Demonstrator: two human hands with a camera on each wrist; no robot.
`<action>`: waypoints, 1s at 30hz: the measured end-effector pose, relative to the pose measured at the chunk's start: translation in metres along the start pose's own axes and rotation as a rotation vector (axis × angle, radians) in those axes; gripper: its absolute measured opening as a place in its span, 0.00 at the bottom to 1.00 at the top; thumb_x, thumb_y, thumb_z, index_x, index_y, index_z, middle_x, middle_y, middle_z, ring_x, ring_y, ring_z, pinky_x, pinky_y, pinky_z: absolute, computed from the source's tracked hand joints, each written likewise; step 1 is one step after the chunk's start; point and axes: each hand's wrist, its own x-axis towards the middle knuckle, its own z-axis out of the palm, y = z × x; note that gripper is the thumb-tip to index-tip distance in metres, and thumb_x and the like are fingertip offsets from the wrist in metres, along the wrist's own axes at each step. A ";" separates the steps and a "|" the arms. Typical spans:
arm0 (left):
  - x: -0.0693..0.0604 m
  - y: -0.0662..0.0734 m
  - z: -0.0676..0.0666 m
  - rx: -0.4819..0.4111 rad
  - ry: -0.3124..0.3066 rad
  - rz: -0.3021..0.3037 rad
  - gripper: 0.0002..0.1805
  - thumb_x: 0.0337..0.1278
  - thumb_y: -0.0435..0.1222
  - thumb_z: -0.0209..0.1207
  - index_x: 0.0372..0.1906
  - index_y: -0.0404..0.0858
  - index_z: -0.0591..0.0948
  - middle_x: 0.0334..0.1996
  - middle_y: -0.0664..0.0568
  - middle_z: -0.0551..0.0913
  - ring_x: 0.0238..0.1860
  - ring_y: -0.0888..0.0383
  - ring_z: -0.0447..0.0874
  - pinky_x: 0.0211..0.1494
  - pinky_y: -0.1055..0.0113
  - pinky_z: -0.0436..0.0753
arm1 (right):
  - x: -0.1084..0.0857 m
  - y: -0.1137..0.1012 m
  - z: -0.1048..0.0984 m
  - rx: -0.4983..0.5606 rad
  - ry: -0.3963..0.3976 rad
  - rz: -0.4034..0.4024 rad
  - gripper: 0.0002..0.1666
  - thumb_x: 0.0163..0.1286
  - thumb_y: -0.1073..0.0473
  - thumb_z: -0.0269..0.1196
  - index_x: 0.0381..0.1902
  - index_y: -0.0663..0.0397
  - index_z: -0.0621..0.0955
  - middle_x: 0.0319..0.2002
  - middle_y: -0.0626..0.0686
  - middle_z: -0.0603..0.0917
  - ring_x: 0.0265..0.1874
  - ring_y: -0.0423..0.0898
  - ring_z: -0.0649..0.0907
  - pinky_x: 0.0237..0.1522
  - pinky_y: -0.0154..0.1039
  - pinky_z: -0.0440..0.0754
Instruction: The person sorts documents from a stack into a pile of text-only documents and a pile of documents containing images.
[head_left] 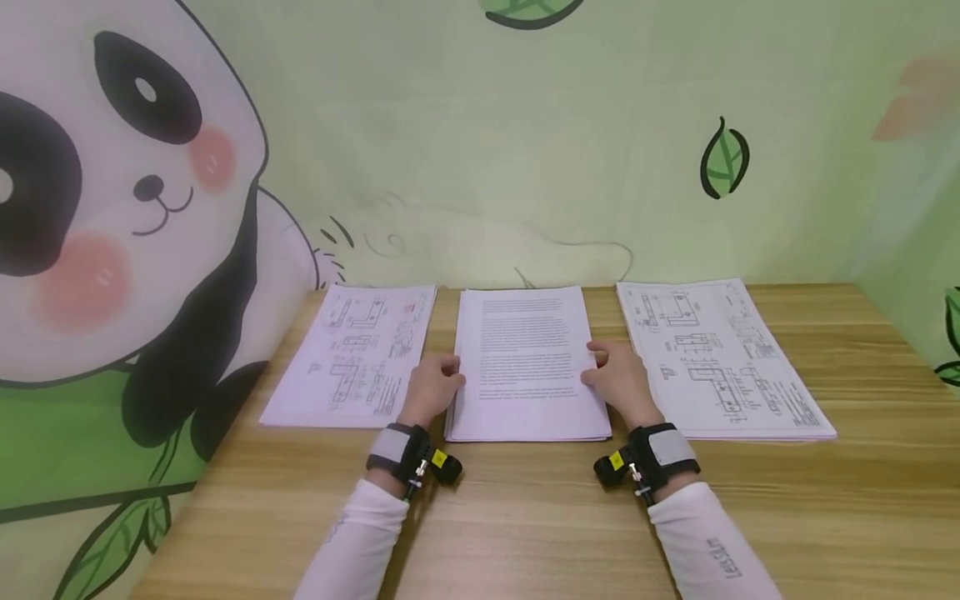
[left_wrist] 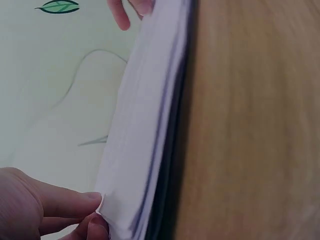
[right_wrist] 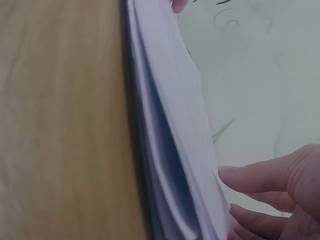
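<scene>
A panda point(head_left: 161, 225) fills the left of the frame on a pale green wall point(head_left: 465, 150) behind a wood-grain table point(head_left: 525, 517) bearing three paper stacks: left drawings point(head_left: 352, 358), right drawings point(head_left: 720, 362) and, mid-frame, a text-printed stack point(head_left: 525, 367). A left hand point(head_left: 433, 387) and right hand point(head_left: 622, 382), thumbs and fingers nearly together, pinch the text-printed stack's opposite side edges.

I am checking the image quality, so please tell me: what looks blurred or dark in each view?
Head view: brightest, but the print on the middle paper stack is too small to read; left wrist view: dimmer, wooden table blurred; right wrist view: also dim, table grain smeared, dark shadow between the stack's sheets.
</scene>
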 end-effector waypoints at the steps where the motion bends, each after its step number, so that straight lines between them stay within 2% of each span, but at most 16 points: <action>1: 0.000 0.000 0.000 0.002 0.006 0.001 0.25 0.62 0.34 0.58 0.64 0.39 0.77 0.57 0.42 0.82 0.53 0.49 0.80 0.54 0.57 0.81 | -0.001 -0.001 0.000 0.002 -0.002 -0.005 0.33 0.63 0.64 0.62 0.67 0.61 0.73 0.56 0.68 0.81 0.48 0.58 0.84 0.46 0.46 0.83; 6: -0.002 0.000 0.000 0.007 0.030 -0.018 0.23 0.63 0.35 0.57 0.63 0.38 0.78 0.59 0.42 0.81 0.53 0.49 0.80 0.53 0.57 0.81 | -0.003 -0.003 0.002 -0.017 -0.010 -0.030 0.32 0.64 0.62 0.62 0.67 0.61 0.74 0.61 0.69 0.79 0.57 0.61 0.82 0.56 0.54 0.82; 15: -0.004 0.004 -0.006 -0.007 0.064 -0.063 0.20 0.68 0.41 0.54 0.60 0.39 0.80 0.56 0.43 0.84 0.47 0.50 0.83 0.44 0.64 0.81 | -0.002 -0.008 0.003 -0.040 -0.043 -0.055 0.32 0.66 0.57 0.60 0.66 0.63 0.73 0.66 0.68 0.75 0.66 0.62 0.75 0.67 0.57 0.73; 21: -0.004 0.008 -0.009 -0.046 0.040 -0.077 0.21 0.68 0.43 0.54 0.61 0.40 0.80 0.57 0.44 0.83 0.46 0.52 0.83 0.40 0.67 0.79 | -0.001 -0.012 0.001 -0.038 -0.060 -0.040 0.32 0.68 0.53 0.59 0.67 0.61 0.73 0.67 0.67 0.74 0.65 0.62 0.75 0.66 0.56 0.74; 26: -0.003 0.007 -0.011 -0.103 0.005 -0.085 0.22 0.69 0.44 0.53 0.62 0.40 0.79 0.57 0.44 0.83 0.47 0.52 0.84 0.44 0.67 0.82 | -0.001 -0.013 0.000 -0.004 -0.069 -0.028 0.31 0.70 0.52 0.58 0.67 0.61 0.73 0.66 0.69 0.74 0.63 0.62 0.76 0.64 0.57 0.75; 30: -0.002 0.003 -0.015 -0.109 0.001 -0.054 0.23 0.69 0.44 0.53 0.62 0.38 0.78 0.55 0.43 0.84 0.46 0.52 0.85 0.48 0.64 0.84 | -0.003 -0.014 0.000 0.013 -0.088 -0.013 0.30 0.72 0.51 0.56 0.68 0.60 0.72 0.68 0.69 0.71 0.67 0.63 0.73 0.66 0.58 0.74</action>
